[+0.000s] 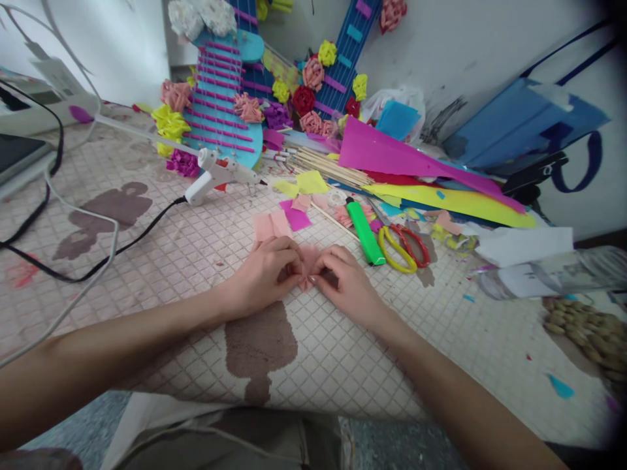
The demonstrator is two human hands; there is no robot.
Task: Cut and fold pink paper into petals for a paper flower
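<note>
In the head view, a gathered pink crepe-paper piece (308,258) sits between the two hands, over the tabletop (353,369). The left hand (268,271) pinches its left side between thumb and fingers; the right hand (350,282) likewise grips its right side.

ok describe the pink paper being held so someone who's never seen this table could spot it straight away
On the diamond-patterned tablecloth, find where the left hand and right hand meet. The pink paper is pinched between their fingertips. Unlike the pink sheet lying just beyond the left hand, it is bunched into creases.
</note>
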